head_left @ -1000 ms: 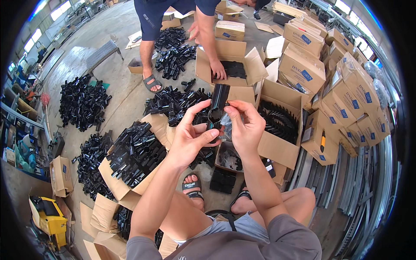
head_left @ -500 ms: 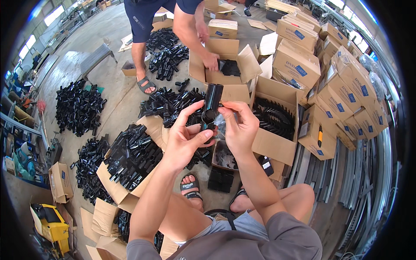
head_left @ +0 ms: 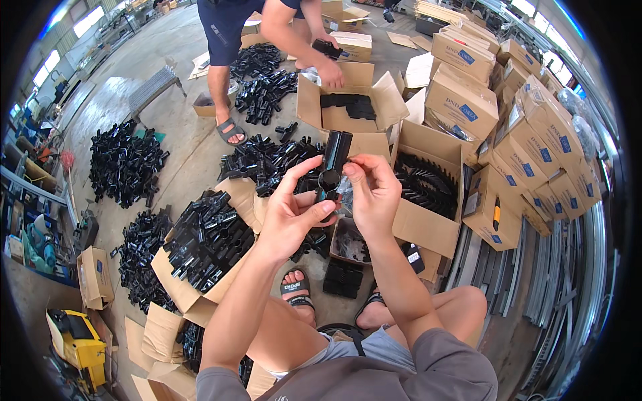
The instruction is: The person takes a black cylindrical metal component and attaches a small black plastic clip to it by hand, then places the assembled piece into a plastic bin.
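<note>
In front of me, my left hand (head_left: pixel 289 217) grips a black tubular pipe fitting (head_left: pixel 337 150), its fingers and thumb round the lower part. The fitting stands roughly upright, with a round opening at its middle facing me. Thumb and fingers pinched together, my right hand (head_left: pixel 373 194) is close against the fitting's right side. Whatever small thing it may hold is hidden by the fingers. Beneath my hands stands a small open carton (head_left: pixel 348 242) with small parts and clear plastic in it. A stack of flat black parts (head_left: pixel 343 278) lies between my feet.
An open carton of black fittings (head_left: pixel 212 237) stands left; piles of fittings (head_left: pixel 127 164) lie beyond. At right are an open carton with rows of black parts (head_left: pixel 428 175), stacked closed cartons (head_left: pixel 461 100) and metal profiles (head_left: pixel 555 267). A co-worker (head_left: pixel 294 30) bends over another carton (head_left: pixel 348 123).
The co-worker's hands have risen from the carton, one now holding a dark part. My right thumb and fingers have shifted slightly at the fitting's side; my left hand keeps its grip.
</note>
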A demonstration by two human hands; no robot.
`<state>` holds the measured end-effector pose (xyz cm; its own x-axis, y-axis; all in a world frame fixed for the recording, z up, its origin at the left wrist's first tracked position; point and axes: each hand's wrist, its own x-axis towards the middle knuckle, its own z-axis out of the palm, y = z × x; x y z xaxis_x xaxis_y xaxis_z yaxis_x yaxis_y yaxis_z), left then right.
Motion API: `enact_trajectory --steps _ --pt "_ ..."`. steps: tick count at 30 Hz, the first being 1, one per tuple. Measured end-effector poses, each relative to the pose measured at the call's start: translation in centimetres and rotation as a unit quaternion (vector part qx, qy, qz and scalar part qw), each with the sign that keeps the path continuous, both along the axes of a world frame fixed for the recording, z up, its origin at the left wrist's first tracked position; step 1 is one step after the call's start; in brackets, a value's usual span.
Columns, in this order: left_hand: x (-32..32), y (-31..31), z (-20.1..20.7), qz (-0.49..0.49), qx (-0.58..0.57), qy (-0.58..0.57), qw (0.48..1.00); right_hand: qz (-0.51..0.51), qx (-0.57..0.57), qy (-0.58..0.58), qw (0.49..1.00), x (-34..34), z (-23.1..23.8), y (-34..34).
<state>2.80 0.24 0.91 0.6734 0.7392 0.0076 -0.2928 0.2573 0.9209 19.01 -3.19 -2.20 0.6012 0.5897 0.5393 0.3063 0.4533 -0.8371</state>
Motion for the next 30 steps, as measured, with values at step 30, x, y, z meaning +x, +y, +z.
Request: enact_trajectory --steps 30 --pt "0.03 -0.22 -0.62 -0.021 0.001 -0.029 0.999 -0.013 -0.042 -0.110 0.993 0.38 0.02 0.38"
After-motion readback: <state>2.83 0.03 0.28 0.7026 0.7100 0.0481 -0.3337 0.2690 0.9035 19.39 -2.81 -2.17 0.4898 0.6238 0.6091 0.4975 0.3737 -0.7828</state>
